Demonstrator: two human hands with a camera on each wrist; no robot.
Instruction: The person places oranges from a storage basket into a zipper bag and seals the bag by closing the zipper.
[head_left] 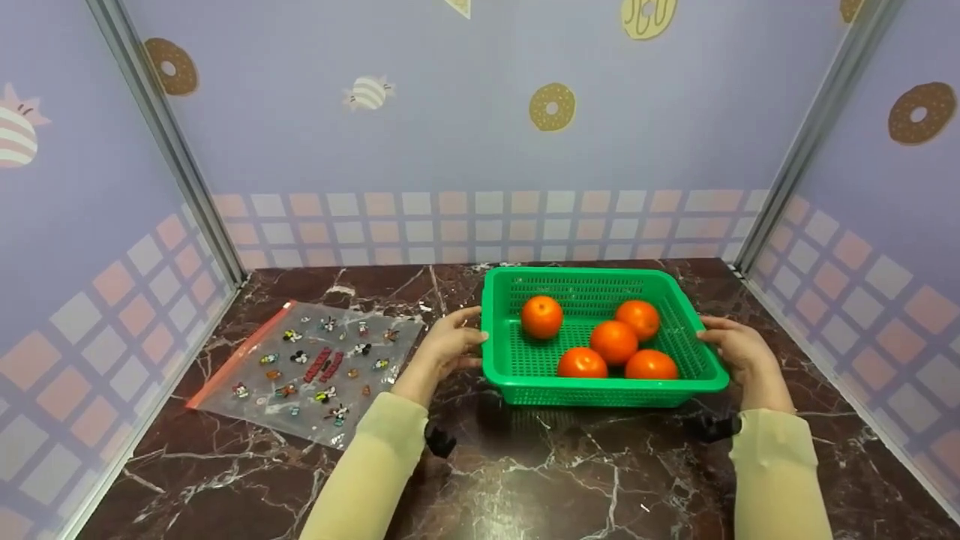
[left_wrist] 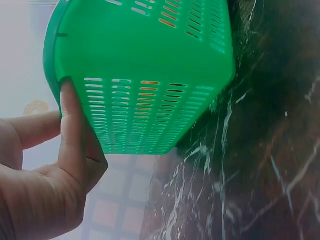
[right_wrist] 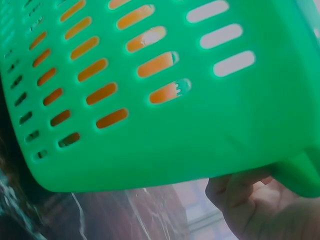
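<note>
A green plastic basket (head_left: 600, 394) with slotted sides stands between the two hands, right of the table's middle. Several oranges (head_left: 614, 343) lie inside it, one apart at the left and the others grouped toward the right. My left hand (head_left: 452, 341) holds the basket's left end, its fingers under the rim in the left wrist view. At the opposite end my right hand (head_left: 742, 351) grips the rim, and the right wrist view shows its curled fingers (right_wrist: 240, 187) against the wall. Whether the basket's base touches the table cannot be told.
A clear zip bag (head_left: 315, 371) with a red-orange closure and small cartoon prints lies flat at the left. The dark marbled table (head_left: 525, 480) meets patterned walls (head_left: 480, 165) at the back and both sides.
</note>
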